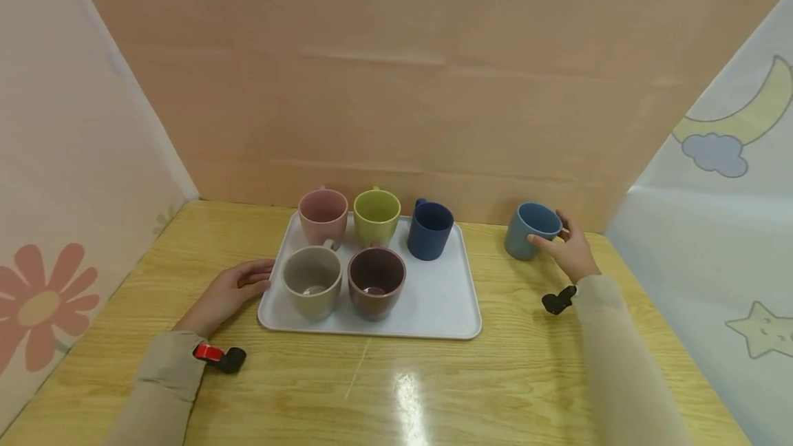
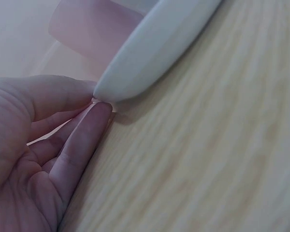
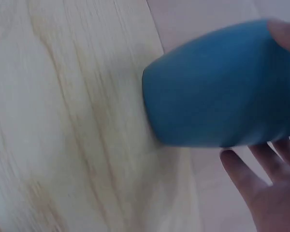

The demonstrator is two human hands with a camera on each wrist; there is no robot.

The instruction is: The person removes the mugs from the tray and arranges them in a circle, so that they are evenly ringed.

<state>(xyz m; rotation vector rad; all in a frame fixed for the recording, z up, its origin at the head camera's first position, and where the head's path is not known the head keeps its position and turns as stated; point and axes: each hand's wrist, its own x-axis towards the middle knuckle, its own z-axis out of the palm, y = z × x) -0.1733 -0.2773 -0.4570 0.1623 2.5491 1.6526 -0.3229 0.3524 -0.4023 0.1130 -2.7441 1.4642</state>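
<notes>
On the right side of the table, my right hand (image 1: 573,251) grips a light blue mug (image 1: 522,239), the thumb near its rim and the fingers round the handle side. The right wrist view shows this mug (image 3: 208,92) with its base close to the wood and fingertips along its wall. My left hand (image 1: 230,292) is at the left edge of a white tray (image 1: 434,301). In the left wrist view, its thumb and a finger (image 2: 84,140) pinch the rim of the tray (image 2: 150,53).
On the tray stand a pink mug (image 1: 323,222), a green mug (image 1: 376,222) and a dark blue mug (image 1: 427,239) behind, with a beige mug (image 1: 312,294) and a brown mug (image 1: 374,298) in front. A tan backdrop (image 1: 396,88) and side walls enclose the wooden table (image 1: 297,384).
</notes>
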